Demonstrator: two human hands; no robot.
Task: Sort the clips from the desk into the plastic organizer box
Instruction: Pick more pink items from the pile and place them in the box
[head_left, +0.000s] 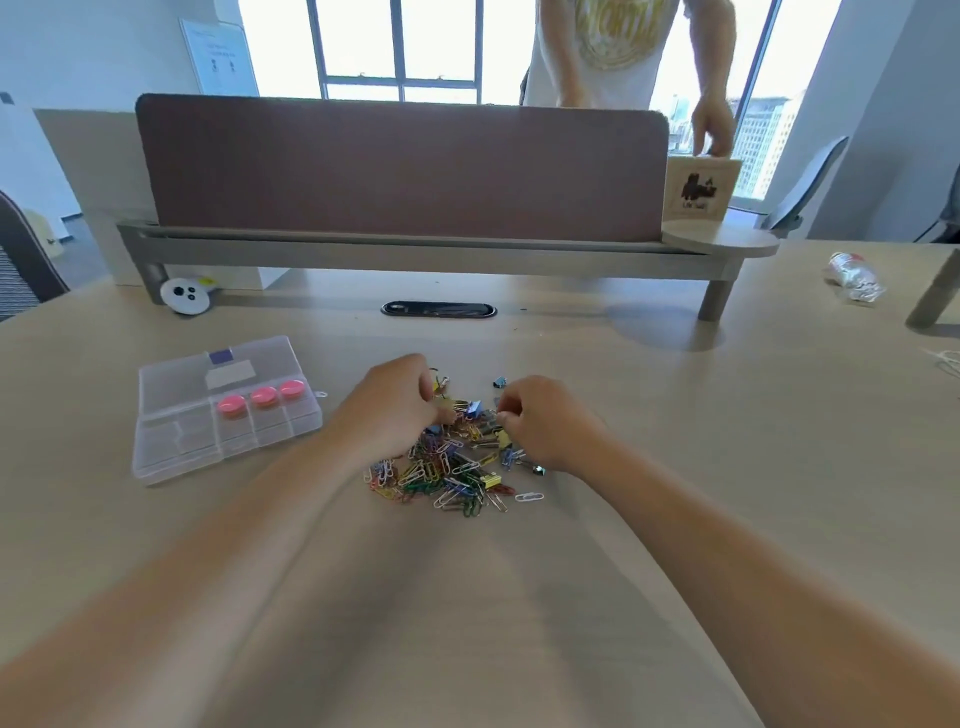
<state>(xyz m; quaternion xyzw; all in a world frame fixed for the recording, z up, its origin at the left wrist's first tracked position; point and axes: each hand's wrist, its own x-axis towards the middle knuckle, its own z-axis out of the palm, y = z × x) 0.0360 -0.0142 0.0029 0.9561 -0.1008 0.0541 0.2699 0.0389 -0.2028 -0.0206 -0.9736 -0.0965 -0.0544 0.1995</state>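
Observation:
A heap of coloured paper clips and small binder clips (452, 470) lies on the desk in front of me. My left hand (392, 410) rests on the heap's far left part, fingers curled with the tips among the clips. My right hand (545, 421) is at the heap's right side, thumb and finger pinching something small; which clip it is I cannot tell. The clear plastic organizer box (171, 447) lies to the left of the heap with its lid closed, and three pink round pieces (262, 401) show in its compartments.
A brown divider screen (405, 166) on a grey rail stands across the desk's far side. A person stands behind it, one hand on a small wooden box (701, 189). A crumpled wrapper (852, 275) lies far right, a white round device (186, 296) far left.

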